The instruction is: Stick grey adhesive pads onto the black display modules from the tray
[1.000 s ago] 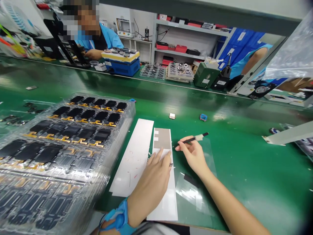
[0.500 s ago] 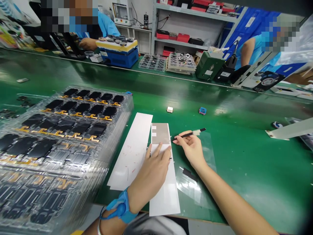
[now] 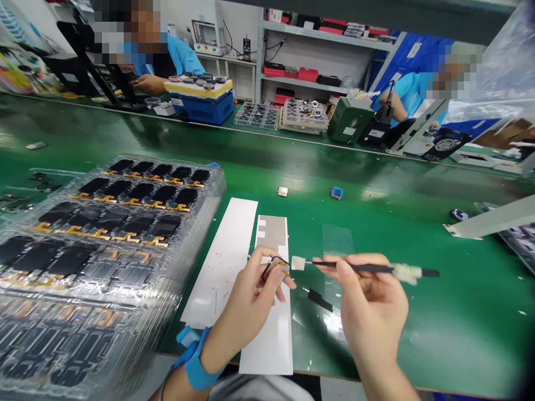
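My left hand (image 3: 254, 295) pinches a small black part with a gold flex tail (image 3: 276, 264), raised above a white backing strip (image 3: 271, 312). My right hand (image 3: 370, 303) grips black tweezers (image 3: 368, 268) wrapped with white tape near the rear end. A small grey sticker square (image 3: 297, 263) hangs at the tweezer tips, just right of the part. The strip carries a grey sheet (image 3: 273, 231) at its far end. A second white strip (image 3: 223, 262) lies to its left. A blue wrist strap (image 3: 192, 362) circles my left wrist.
A stack of clear trays (image 3: 96, 245) filled with several black parts sits at the left. Clear film (image 3: 330, 312) with a black tab lies under my right hand. Small items (image 3: 282, 191) (image 3: 336, 193) rest mid-belt. Two people in blue work across the green belt (image 3: 418, 312) beside boxes and trays.
Both hands lifted off the strip. My left hand picked up the small part, and my right hand raised the tweezers with a sticker square at the tips.
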A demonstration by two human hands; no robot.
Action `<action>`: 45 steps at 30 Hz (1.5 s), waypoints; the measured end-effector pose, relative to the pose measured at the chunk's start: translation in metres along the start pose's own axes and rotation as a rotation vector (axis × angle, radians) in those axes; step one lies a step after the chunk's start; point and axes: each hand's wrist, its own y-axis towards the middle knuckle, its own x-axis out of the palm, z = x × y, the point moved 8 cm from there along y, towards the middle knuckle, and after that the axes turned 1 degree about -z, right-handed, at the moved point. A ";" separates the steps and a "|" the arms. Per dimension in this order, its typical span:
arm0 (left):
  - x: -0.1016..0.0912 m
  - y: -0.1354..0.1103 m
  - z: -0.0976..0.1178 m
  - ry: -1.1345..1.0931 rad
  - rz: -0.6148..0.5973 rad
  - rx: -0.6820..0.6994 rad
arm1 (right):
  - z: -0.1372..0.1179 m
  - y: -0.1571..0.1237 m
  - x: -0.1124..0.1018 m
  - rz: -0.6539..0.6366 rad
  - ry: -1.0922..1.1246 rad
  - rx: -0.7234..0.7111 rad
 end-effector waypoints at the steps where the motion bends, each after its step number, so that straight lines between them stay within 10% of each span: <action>1: 0.003 -0.002 -0.001 -0.120 -0.018 -0.031 | 0.000 -0.009 -0.001 0.024 0.003 -0.010; 45: 0.011 -0.022 -0.014 -0.372 -0.006 0.004 | 0.034 -0.052 0.019 0.000 0.018 -0.010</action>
